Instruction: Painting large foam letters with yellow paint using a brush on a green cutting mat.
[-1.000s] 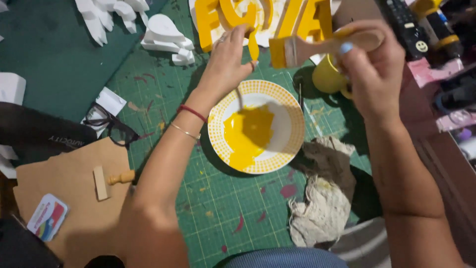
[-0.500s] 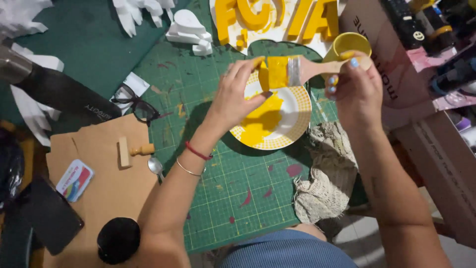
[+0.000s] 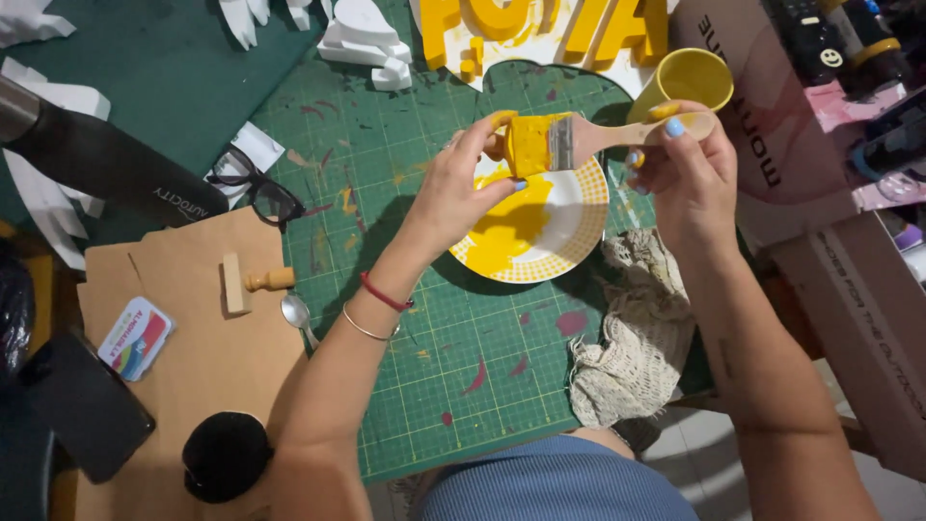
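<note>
A green cutting mat [image 3: 415, 289] with a printed grid fills the middle of the view, spotted with old red and yellow paint. At nine o'clock from it lies a sheet of brown cardboard [image 3: 193, 357] bearing a small wooden stamp [image 3: 253, 282], a colourful card [image 3: 135, 338] and a metal spoon [image 3: 299, 315]. At twelve o'clock stand big yellow block letters [image 3: 540, 24] on white backing, with white foam cut-outs [image 3: 362, 39] at eleven o'clock. A cardboard box [image 3: 868, 289] runs along the three o'clock edge. A crumpled beige cloth [image 3: 632, 338] lies at four o'clock from the mat's centre, just beside a white plate [image 3: 540, 227] with a yellow patterned rim and a pool of yellow paint. A yellow cup [image 3: 687, 82] sits at one o'clock from the plate. Black glasses [image 3: 256, 188] rest at ten o'clock on the mat. Above the plate, the right hand [image 3: 690, 178] has its fingers closed around the wooden handle of a flat paintbrush [image 3: 569, 140], held level. The left hand [image 3: 458, 188], with a red cord and a thin bangle at the wrist, pinches the yellow-loaded bristles between thumb and forefinger, its other fingers curled loosely.
</note>
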